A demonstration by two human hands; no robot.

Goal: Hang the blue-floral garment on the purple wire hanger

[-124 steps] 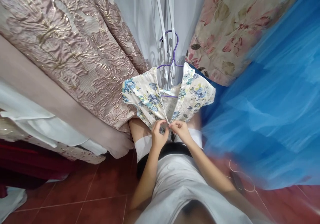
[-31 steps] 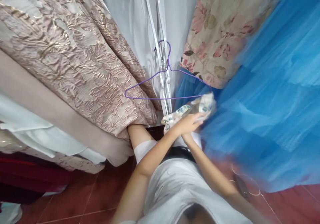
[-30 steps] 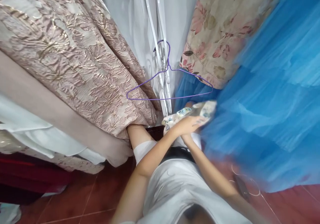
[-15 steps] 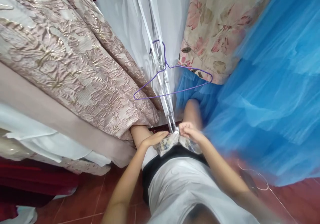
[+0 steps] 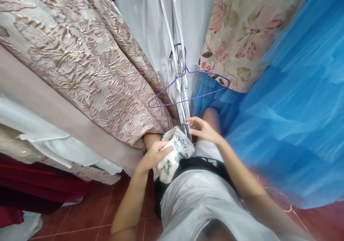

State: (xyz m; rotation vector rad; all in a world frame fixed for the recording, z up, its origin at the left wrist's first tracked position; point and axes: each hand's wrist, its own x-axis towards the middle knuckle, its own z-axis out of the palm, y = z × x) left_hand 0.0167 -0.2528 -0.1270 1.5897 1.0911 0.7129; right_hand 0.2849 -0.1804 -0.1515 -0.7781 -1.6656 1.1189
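My left hand [image 5: 160, 155] is closed on a folded piece of white cloth [image 5: 178, 143] with a blue, green and yellowish print. The cloth hangs in loose folds over my lap, and its lower end droops below my thumb. To the right of it, my right hand [image 5: 202, 128] is off the cloth, with fingers spread and bent and nothing seen in them. A purple hanger [image 5: 185, 100] hangs beyond my hands, among white metal bars [image 5: 176, 22].
On the left hangs a pink-and-gold embossed fabric [image 5: 88, 65], with white and dark red garments [image 5: 29, 183] lower down. To the right are a floral cloth [image 5: 242, 37] and a blue tulle garment [image 5: 295, 126]. A thin white cable [image 5: 290, 205] lies on the red tiled floor [image 5: 120, 212].
The cloth was held between both hands. Now my right hand has let go and risen slightly, and my left hand has the cloth further left and turned. The view has shifted slightly.
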